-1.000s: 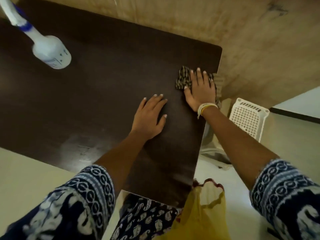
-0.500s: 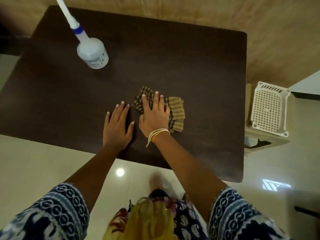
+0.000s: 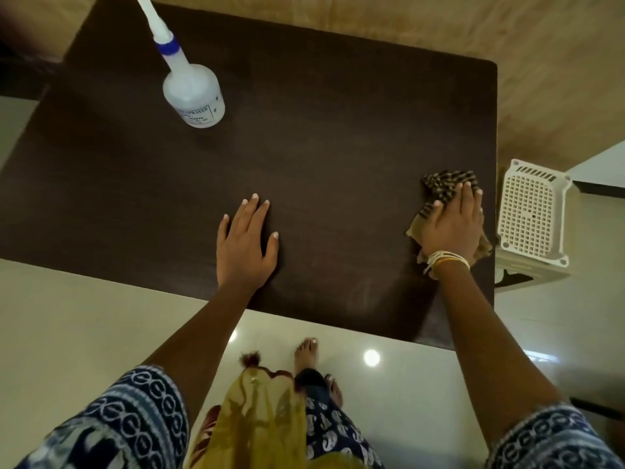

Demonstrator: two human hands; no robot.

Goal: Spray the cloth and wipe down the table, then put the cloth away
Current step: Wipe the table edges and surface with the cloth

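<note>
- Dark wooden table [image 3: 338,130] — spray bottle [image 3: 194,96] stands near its far left corner.
- Right hand [image 3: 451,225] lies flat, fingers spread, pressing the cloth [image 3: 446,186] at the right edge.
- Left hand [image 3: 245,245] rests flat, empty, mid-table.

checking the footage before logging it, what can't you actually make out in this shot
- spray bottle, head view: nozzle cut off by the top edge; label print too small to read.
- cloth, head view: middle hidden under the right hand.
- table, head view: left corners cut off by the frame edge.
</note>
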